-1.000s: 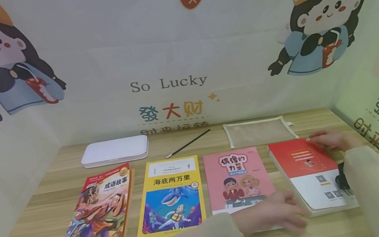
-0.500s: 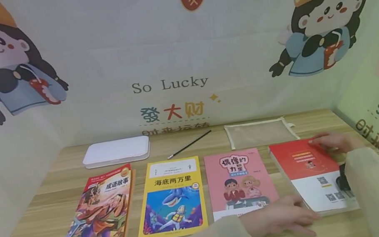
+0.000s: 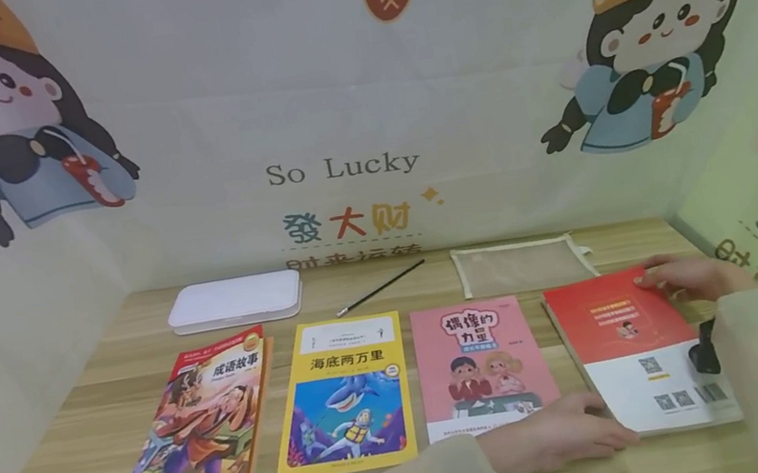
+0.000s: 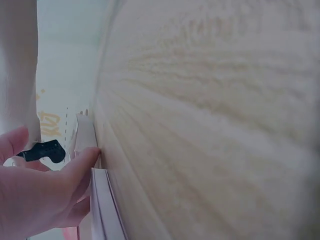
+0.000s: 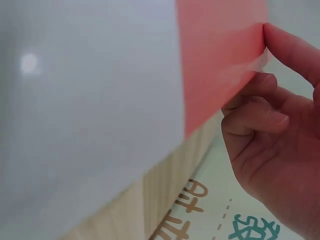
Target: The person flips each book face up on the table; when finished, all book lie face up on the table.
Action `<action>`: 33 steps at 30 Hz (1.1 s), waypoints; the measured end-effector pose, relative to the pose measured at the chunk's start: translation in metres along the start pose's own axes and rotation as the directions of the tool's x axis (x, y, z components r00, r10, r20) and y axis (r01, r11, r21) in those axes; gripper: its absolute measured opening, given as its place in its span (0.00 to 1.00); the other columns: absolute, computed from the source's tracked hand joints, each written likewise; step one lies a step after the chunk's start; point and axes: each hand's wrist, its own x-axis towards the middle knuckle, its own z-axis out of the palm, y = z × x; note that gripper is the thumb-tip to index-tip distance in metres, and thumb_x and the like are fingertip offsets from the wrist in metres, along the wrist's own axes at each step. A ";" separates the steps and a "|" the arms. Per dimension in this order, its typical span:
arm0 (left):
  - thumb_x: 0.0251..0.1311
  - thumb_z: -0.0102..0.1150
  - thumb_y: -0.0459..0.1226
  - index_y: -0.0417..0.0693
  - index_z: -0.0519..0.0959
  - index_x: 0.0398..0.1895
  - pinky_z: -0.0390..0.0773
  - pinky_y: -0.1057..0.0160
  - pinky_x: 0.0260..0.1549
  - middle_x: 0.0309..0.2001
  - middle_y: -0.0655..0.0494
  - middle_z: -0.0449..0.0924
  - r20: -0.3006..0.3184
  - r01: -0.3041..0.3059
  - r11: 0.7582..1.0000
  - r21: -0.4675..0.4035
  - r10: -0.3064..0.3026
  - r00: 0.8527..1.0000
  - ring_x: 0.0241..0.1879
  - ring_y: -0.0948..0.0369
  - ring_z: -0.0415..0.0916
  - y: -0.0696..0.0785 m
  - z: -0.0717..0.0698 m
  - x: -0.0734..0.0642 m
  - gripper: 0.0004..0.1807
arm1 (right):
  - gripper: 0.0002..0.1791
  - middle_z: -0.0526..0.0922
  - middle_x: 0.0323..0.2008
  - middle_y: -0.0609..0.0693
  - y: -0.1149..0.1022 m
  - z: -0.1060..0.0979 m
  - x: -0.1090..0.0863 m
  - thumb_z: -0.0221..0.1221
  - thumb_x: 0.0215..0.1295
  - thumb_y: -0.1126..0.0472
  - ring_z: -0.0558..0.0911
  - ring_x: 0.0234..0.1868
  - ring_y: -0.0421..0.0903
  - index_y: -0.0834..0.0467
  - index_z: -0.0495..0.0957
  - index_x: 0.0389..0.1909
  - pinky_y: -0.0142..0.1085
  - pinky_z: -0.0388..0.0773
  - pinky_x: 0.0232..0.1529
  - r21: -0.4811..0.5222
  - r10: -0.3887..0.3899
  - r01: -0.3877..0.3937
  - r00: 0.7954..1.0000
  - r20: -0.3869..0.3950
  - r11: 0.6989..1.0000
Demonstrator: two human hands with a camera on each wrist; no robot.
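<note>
At the right end of a row of books lies a book with a red and white cover (image 3: 650, 358), printed with QR codes. My right hand (image 3: 691, 279) pinches its upper right corner; in the right wrist view the thumb (image 5: 292, 50) lies over the red part and the other fingers curl beneath. The left hand (image 3: 555, 438) reaches across the bottom of a pink book (image 3: 481, 362). Its fingers are extended, fingertips right at the lower left corner of the red and white book. In the left wrist view, the left hand (image 4: 45, 192) is low beside the book edges.
Left of the pink book lie a yellow book (image 3: 339, 396) and a colourful storybook (image 3: 198, 420). Behind them are a white case (image 3: 235, 301), a black pencil (image 3: 382, 287) and a mesh zip pouch (image 3: 524, 264). Printed cloth walls (image 3: 208, 89) border the table (image 3: 46, 464).
The red and white book has shifted a little to the right along with the right hand. My left hand has come rightward until its fingertips are at the book's lower left corner.
</note>
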 end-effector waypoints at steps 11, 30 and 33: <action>0.53 0.52 0.23 0.33 0.64 0.43 0.77 0.57 0.36 0.31 0.45 0.73 -0.096 -0.032 0.998 -0.058 0.026 0.995 0.38 0.46 0.75 0.001 -0.004 0.001 0.14 | 0.16 0.75 0.38 0.47 -0.007 -0.025 -0.013 0.47 0.66 0.60 0.75 0.36 0.44 0.61 0.61 0.51 0.36 0.74 0.39 0.168 -0.196 0.181 0.978 0.077 0.969; 0.44 0.61 0.25 0.43 0.71 0.43 0.78 0.60 0.28 0.32 0.54 0.71 -0.273 -0.145 0.984 0.103 0.168 0.947 0.27 0.57 0.72 0.001 -0.006 0.001 0.20 | 0.12 0.76 0.34 0.47 -0.010 -0.026 -0.017 0.47 0.65 0.61 0.71 0.25 0.39 0.61 0.60 0.46 0.31 0.72 0.33 0.249 -0.188 0.184 0.982 -0.008 0.951; 0.46 0.60 0.24 0.44 0.67 0.46 0.79 0.59 0.26 0.32 0.51 0.71 -0.240 -0.189 0.980 0.059 0.197 0.950 0.28 0.54 0.75 0.002 -0.005 -0.002 0.22 | 0.12 0.76 0.33 0.46 -0.012 -0.026 -0.019 0.47 0.66 0.62 0.71 0.26 0.39 0.62 0.60 0.46 0.31 0.72 0.33 0.245 -0.198 0.196 0.980 -0.017 0.949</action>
